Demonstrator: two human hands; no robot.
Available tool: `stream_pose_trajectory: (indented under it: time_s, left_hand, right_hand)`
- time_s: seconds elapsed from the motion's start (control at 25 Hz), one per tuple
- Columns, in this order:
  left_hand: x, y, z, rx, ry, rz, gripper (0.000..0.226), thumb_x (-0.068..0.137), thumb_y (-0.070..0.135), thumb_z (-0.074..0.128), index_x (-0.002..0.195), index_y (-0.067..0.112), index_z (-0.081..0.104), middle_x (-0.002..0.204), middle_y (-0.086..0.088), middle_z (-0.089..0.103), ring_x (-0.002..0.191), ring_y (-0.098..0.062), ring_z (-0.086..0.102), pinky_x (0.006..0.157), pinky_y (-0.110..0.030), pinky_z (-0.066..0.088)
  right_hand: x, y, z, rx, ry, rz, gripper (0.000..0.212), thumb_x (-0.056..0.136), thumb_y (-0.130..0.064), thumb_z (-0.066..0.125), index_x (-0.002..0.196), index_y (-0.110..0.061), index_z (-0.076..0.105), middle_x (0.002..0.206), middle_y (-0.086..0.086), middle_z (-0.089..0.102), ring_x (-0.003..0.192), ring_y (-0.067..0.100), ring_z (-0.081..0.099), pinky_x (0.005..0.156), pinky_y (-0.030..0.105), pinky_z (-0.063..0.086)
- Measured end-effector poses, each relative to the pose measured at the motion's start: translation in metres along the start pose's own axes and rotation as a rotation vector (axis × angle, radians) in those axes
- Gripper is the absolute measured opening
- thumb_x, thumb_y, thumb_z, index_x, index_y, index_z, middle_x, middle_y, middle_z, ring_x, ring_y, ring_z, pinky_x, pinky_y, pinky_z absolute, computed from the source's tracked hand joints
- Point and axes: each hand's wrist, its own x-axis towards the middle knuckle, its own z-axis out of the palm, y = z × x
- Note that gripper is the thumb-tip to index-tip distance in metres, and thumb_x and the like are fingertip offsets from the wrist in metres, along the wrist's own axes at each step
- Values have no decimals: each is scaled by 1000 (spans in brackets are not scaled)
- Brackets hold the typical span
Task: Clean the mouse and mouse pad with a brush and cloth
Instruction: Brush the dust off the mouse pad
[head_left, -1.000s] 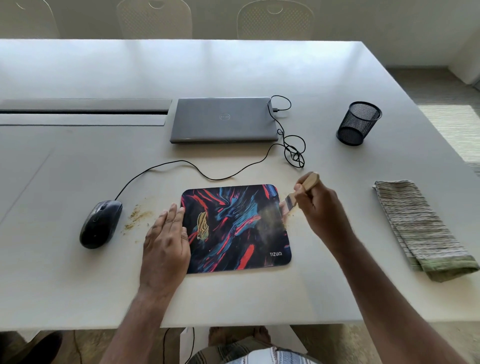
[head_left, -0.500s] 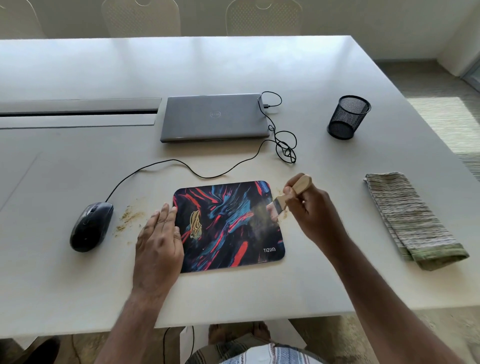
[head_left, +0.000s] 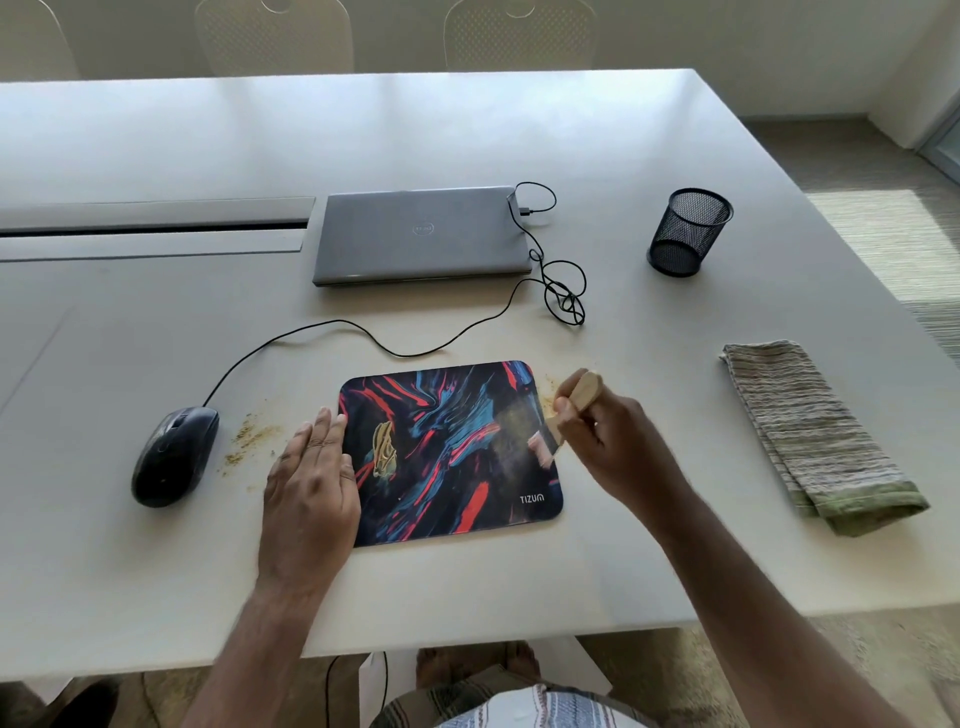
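A colourful mouse pad (head_left: 447, 457) lies on the white table, dusty along its right side. My left hand (head_left: 311, 483) rests flat on the pad's left edge, fingers straight. My right hand (head_left: 610, 441) grips a small wooden-handled brush (head_left: 576, 397), its bristles on the pad's right edge. A black wired mouse (head_left: 174, 454) sits left of the pad, with brownish crumbs (head_left: 249, 434) between them. A folded striped cloth (head_left: 815, 434) lies to the right.
A closed grey laptop (head_left: 421, 234) lies behind the pad, with the mouse cable (head_left: 563, 291) coiled at its right. A black mesh pen cup (head_left: 688, 231) stands at back right. A few crumbs (head_left: 548, 397) lie by the pad's top right corner. Chairs line the table's far side.
The brush bristles have swept down along the pad's right edge, from near its top corner toward the middle. My left hand has stayed on the pad's left edge.
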Motion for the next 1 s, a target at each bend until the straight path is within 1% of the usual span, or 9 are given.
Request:
stream_pose_trajectory:
  time_s: [0.12,0.2,0.32,0.44,0.52,0.68,0.84,0.92,1.0]
  left_hand:
    - [0,0,0,3,3,8,56,101,28,32,152,14,48,160,-5,44,150,-23,37,124,-39,24]
    - [0,0,-1,1,4,6,56,100,28,32,152,14,49,160,-5,44,149,-24,38,124,-40,24]
    - [0,1,-1,-5,-2,2,55,100,27,33,152,14,49,160,-5,44,149,-23,38,124,-40,24]
    - [1,1,-1,-13,-3,-4,56,100,27,34,152,15,48,160,-4,44,150,-23,37,124,-41,25]
    - [0,1,-1,-15,-8,-9,56,100,28,33,153,16,48,161,-3,43,150,-23,37,124,-41,25]
    - [0,1,-2,-9,-12,-3,56,100,28,32,153,15,47,161,-4,43,150,-23,36,124,-41,24]
    - [0,1,-2,-3,-8,-2,56,101,28,32,153,15,47,161,-4,43,150,-23,36,124,-40,24]
    - [0,1,-1,7,0,1,56,100,28,32,153,14,48,160,-5,44,150,-23,37,124,-41,25]
    - [0,1,-1,18,3,2,57,100,28,32,152,13,48,160,-5,44,149,-24,38,124,-41,26]
  right_hand:
    - [5,10,-7,-52,143,88,15,103,-28,48,95,-18,56,67,0,61,56,16,55,57,32,44]
    - [7,11,-12,36,175,98,16,105,-29,48,97,-18,57,68,1,63,59,18,61,59,33,48]
    - [5,2,-12,160,63,90,15,108,-28,53,103,-17,61,73,-1,68,61,14,65,60,27,52]
    - [6,0,-6,237,-51,26,10,108,-20,57,106,-19,68,94,-3,73,70,18,71,64,20,53]
    - [8,3,2,199,-73,-9,12,108,-21,57,106,-20,69,103,-7,73,76,15,72,69,24,56]
    - [16,0,1,91,-27,58,19,109,-20,55,94,-18,66,79,-17,67,68,9,64,66,23,49]
    - [25,-6,0,65,-45,-8,18,109,-22,54,102,-15,69,87,-11,69,75,9,67,68,23,54]
    - [28,-5,3,52,-75,52,21,109,-26,53,96,-17,66,76,-6,68,66,11,63,65,32,54]
    - [31,-2,0,69,-15,84,20,109,-27,54,96,-18,66,70,-6,66,63,10,63,62,28,52]
